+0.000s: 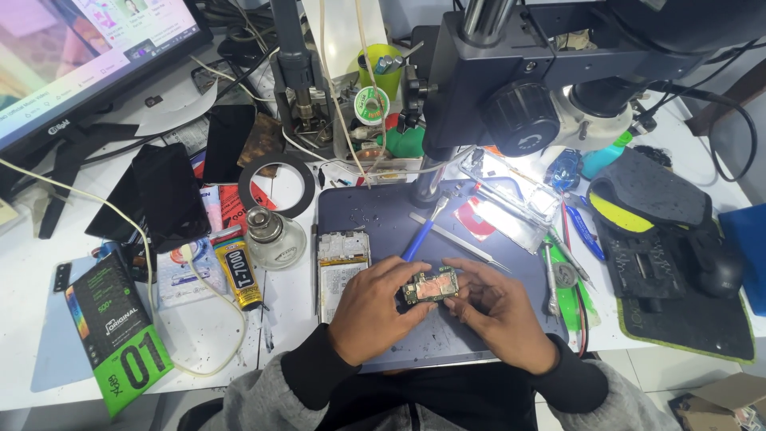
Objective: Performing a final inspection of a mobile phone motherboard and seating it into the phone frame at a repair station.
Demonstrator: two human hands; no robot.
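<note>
Green circuit board (431, 285), long axis left-right at lower centre, pinched at its ends by left hand (373, 307) and right hand (496, 307).

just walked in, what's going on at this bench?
A person holds a small circuit board between the left hand and right hand, over a dark work mat under a microscope. An opened phone frame lies left of the hands; a blue-handled tool and tweezers lie behind.
</note>
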